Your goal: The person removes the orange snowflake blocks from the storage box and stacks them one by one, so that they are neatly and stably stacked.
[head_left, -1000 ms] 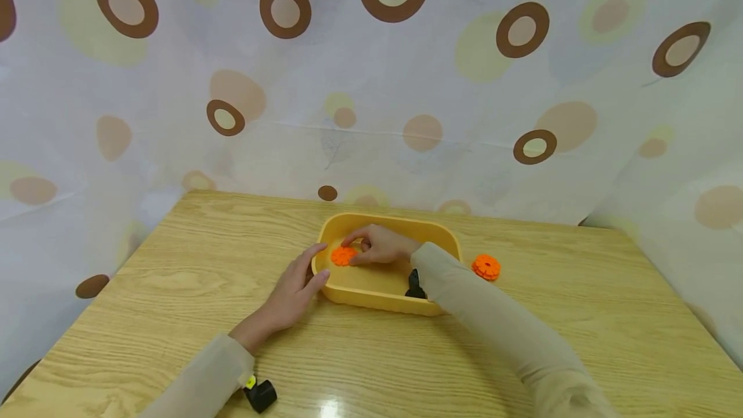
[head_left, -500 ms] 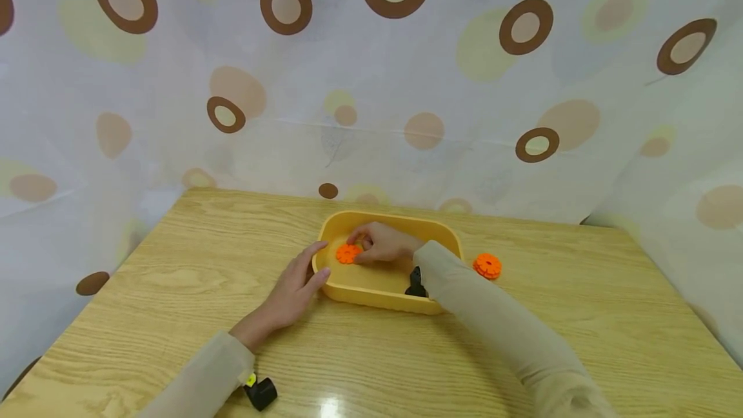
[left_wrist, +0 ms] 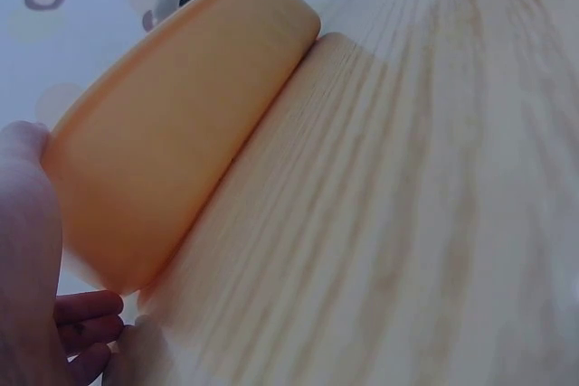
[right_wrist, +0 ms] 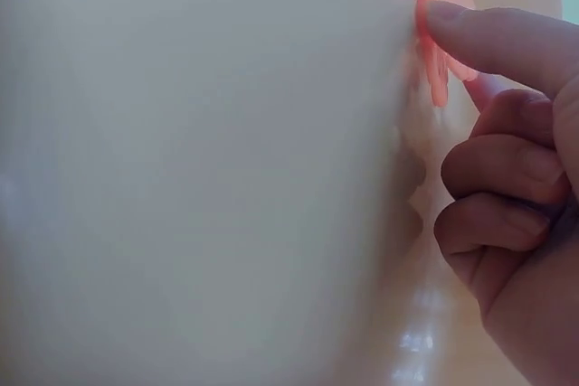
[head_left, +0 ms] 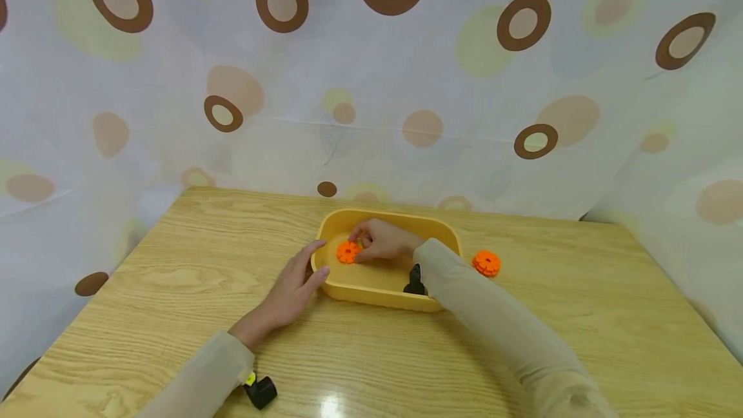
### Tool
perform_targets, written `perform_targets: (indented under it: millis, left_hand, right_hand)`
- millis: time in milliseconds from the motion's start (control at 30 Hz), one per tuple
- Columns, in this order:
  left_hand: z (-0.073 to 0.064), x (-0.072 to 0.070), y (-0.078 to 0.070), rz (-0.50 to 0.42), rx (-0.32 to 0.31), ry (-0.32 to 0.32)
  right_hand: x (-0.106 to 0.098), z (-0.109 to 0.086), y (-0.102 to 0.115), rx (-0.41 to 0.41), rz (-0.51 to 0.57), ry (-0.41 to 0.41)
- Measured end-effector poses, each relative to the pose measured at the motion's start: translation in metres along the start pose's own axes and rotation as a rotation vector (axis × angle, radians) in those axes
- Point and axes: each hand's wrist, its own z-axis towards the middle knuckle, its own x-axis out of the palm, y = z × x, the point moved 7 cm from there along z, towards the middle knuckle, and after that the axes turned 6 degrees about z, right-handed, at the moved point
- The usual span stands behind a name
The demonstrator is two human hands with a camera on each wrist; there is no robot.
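Observation:
A yellow rectangular tub (head_left: pixel 377 297) stands on the wooden table. My right hand (head_left: pixel 384 240) reaches inside it and pinches an orange flower-shaped disc (head_left: pixel 347 252) by its edge, between thumb and forefinger, near the tub's left end. In the right wrist view the orange disc (right_wrist: pixel 450 6) shows behind the thumb, while the other fingers curl into the palm. My left hand (head_left: pixel 292 291) rests against the tub's left end, fingers extended and thumb spread at the near corner. The left wrist view shows this hand (left_wrist: pixel 32 214) touching the tub's outer wall (left_wrist: pixel 190 124).
Just right of the tub lies a small stack of orange flower-shaped discs (head_left: pixel 486 263). The black wrist cameras, one by the left sleeve (head_left: pixel 261 393) and one in the tub (head_left: pixel 415 280), show below the forearms. A patterned curtain (head_left: pixel 371 82) hangs behind the table (head_left: pixel 371 360).
The right hand and the orange disc have shifted slightly right inside the tub. The left hand has stayed at the tub's left end.

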Motion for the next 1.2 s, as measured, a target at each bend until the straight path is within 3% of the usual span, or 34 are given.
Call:
perform_targets:
  millis: [333,533,667,1000,1200]
  left_hand:
    - [0.0,0.001,0.001,0.005,-0.018,-0.002]
    - [0.0,0.002,0.003,0.005,-0.041,0.008]
    - [0.0,0.003,0.005,0.008,-0.056,0.012]
    - [0.0,0.003,0.006,-0.009,-0.026,0.008]
    - [0.001,0.003,0.006,-0.02,-0.014,0.009]
  right_hand:
    - [0.0,-0.002,0.003,-0.013,0.001,0.014]
    - [0.005,-0.001,0.007,-0.086,-0.004,0.041]
    - [0.008,0.001,0.01,-0.116,-0.067,0.06]
    - [0.003,0.002,0.006,-0.044,-0.18,0.021]
    - [0.002,0.004,0.003,-0.004,-0.157,0.018]
